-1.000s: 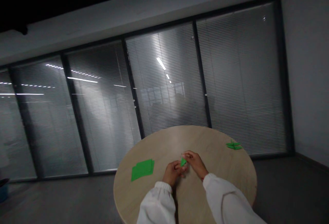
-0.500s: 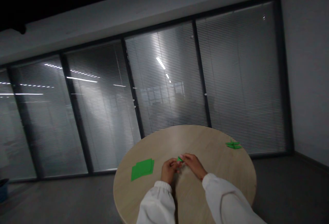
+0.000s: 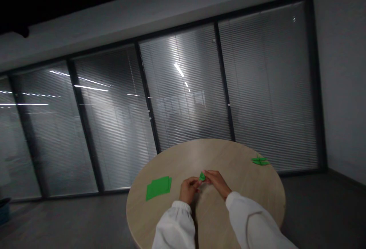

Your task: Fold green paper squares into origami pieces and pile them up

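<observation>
- Small folded piece of bright green paper (image 3: pixel 202 176) is sitting between the two hands, apparently held just above the middle of the round pale-wood counter (image 3: pixel 231 203); its folds are too small to make out.
- Right hand (image 3: pixel 217 182) is reaching in from the right, its fingers (image 3: pixel 208 174) nearly closed and seemingly pinching the paper's right side.
- Left hand (image 3: pixel 188 190) is reaching in from the left, its fingers (image 3: pixel 196 182) curled and almost closed just beside the paper; whether they are touching or holding it, I cannot tell.
- Main risk, as I judge it: so small and light a piece could slip or spring open if the right-hand pinch loosens, and uneven finger pressure could skew a crease.
- Stack of flat green paper squares (image 3: pixel 158 188) is lying left of the hands, near the left hand but apart from it; a careless sideways move of that hand or its sleeve could disturb it.
- Small cluster of folded green paper pieces (image 3: pixel 259 161) is lying near the far right rim, well apart from both hands.
- White cuffed sleeves (image 3: pixel 183 222) are covering both forearms and hanging over the near edge.
- Glazed partition with grey venetian blinds (image 3: pixel 265 89) is standing behind the counter.
</observation>
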### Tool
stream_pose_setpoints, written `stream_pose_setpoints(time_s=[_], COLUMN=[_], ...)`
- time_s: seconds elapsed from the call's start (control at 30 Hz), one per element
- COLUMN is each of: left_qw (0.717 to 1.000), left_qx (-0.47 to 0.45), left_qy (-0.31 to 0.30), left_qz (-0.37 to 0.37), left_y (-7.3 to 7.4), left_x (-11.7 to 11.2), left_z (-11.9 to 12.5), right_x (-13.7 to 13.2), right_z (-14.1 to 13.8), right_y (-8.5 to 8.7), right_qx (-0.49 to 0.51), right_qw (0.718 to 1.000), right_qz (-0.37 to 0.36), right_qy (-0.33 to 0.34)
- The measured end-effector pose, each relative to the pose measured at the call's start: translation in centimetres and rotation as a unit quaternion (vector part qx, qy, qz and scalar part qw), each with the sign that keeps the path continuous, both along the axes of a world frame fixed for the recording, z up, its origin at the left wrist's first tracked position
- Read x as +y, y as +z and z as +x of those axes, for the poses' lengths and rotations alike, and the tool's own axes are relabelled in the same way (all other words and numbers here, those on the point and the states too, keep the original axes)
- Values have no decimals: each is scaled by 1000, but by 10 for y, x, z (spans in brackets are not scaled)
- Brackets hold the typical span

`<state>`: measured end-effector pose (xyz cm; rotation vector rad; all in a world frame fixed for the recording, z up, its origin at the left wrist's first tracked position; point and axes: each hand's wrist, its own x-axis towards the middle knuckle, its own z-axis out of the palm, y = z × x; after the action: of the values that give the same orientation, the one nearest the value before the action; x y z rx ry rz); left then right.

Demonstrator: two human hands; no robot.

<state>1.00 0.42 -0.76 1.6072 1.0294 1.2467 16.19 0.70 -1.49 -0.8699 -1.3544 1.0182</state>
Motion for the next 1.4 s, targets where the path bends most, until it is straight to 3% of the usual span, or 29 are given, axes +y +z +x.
stream_pose_setpoints(time_s=[0.23,0.57,0.9,1.1,1.4], left_qw=[999,997,997,996,996], left_qx=[40,53,47,35,26], left_qy=[16,37,43,45,44], left_qz=[21,30,49,65,68], left_y=[1,1,5,2,-1], left_x=[-4,-4,-7,-4,0], left_z=[1,1,-1,-2,-4], right_x=[-4,-10,-3,-5,-13], right_z=[0,-1,3,4,3], right_y=[3,9,0,3,7], right_qx=[36,10,80,111,41], right_qw=[999,999,991,983,997], right_qz=[-19,28,-78,-102,-46], right_qy=[11,25,79,105,49])
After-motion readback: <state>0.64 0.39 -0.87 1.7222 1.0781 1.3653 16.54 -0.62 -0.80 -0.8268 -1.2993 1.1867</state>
